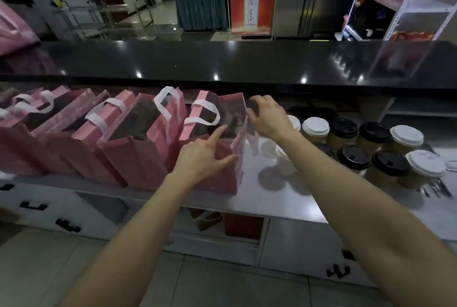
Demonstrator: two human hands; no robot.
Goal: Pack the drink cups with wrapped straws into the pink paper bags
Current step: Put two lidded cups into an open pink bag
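Several pink paper bags (138, 158) with white handles stand in a row on the white work surface (279, 198). The rightmost bag (230, 158) is open at the top. My left hand (202, 156) rests on its near rim with the index finger stretched into the opening and the thumb against the front. My right hand (267, 116) is at the bag's far right rim, fingers spread and bent over the edge. Right of the bag stand several drink cups (385, 151), some with black lids, some with white lids. Wrapped straws (437, 189) lie blurred at the far right.
A glossy black counter ledge (222, 64) runs across above the work surface. White cabinets (296, 247) sit below, with a brown bag and a red box in an open compartment. A metal shelf rack (405, 2) stands at the back right and a red poster at the back centre.
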